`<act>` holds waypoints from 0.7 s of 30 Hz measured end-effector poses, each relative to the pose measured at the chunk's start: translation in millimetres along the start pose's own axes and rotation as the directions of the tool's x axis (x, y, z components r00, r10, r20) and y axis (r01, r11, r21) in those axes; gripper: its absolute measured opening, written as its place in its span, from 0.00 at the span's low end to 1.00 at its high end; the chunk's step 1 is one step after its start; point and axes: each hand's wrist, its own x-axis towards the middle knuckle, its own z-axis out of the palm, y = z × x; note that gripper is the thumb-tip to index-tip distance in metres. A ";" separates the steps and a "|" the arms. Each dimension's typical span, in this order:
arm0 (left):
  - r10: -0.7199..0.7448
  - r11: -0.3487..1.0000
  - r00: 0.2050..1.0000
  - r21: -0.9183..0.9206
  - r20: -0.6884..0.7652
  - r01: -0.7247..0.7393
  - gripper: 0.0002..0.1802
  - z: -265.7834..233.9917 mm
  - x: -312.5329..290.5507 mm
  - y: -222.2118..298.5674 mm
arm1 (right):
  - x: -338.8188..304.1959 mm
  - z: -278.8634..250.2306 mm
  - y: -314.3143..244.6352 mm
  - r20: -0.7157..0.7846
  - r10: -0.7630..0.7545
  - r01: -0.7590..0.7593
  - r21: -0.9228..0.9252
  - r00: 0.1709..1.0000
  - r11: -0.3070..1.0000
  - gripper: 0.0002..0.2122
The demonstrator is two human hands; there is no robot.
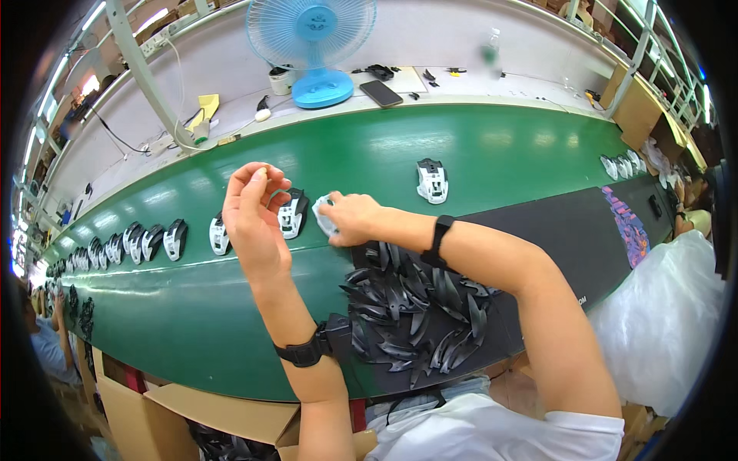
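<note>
Shell, pale, over the green belt, far left of black parts; the right hand curls its fingers onto it. Likely light, stiff: best held by its sides. The left hand half-curls; whether it holds anything, I cannot tell.

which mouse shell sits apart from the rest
The mouse shell alone between the right hand and the far-right cluster; others stand in that cluster or the row running left from the hand.
</note>
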 end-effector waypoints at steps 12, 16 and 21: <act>-0.004 1.000 0.991 -0.004 0.135 0.005 0.09 14.7 4.6 -37.4 | -173.0 -83.0 91.0 0.056 0.304 -0.014 0.990 0.951 -0.139 0.21; -0.068 0.997 0.989 0.036 0.130 0.064 0.11 -29.6 19.0 -39.6 | -200.1 -58.7 96.4 0.108 0.421 -0.081 0.993 0.901 -0.081 0.17; -0.121 0.988 0.979 0.114 0.165 0.103 0.09 -2.7 12.6 -46.3 | -290.5 -69.3 115.1 0.050 0.589 -0.080 0.997 0.807 0.025 0.19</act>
